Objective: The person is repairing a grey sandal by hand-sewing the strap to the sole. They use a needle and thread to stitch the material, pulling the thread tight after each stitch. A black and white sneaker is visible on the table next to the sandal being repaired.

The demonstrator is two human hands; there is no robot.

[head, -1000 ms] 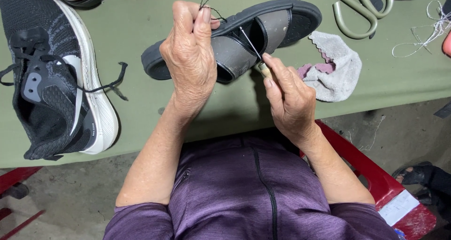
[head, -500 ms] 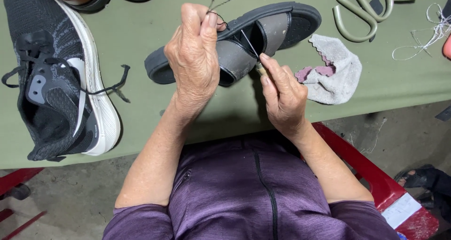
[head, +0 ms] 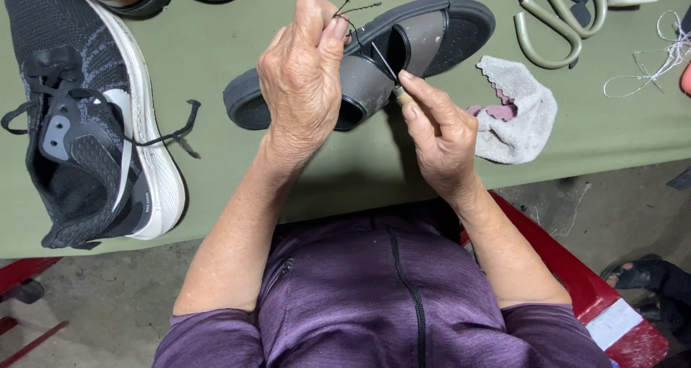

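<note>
Left hand (head: 306, 80) sits top centre of frame, curled over the middle of a dark grey sandal (head: 425, 40). Its thumb and forefinger are pinched tight on a black thread (head: 353, 9), loose ends sticking up above the fingertips.

Right hand (head: 439, 134) is just right of centre, fingers closed round a light wooden tool handle (head: 404, 98); a thin metal tip runs from it up into the sandal strap. Looks like an awl, can't confirm.

Sandal lies on the green desk (head: 324, 181), upper centre, running diagonally, toe end at upper right, heel end at lower left under the left hand.

Around it:
- black knit sneaker (head: 86, 116) with white sole, far left, laces loose
- two dark shoe toes at top left edge, cropped
- grey-white rag (head: 518, 112) just right of the right hand, pink scrap on it
- olive-handled scissors (head: 558, 19) top right
- white thread tangle (head: 662, 55) far right edge

Person wears a purple zip top; red seat visible lower right.
</note>
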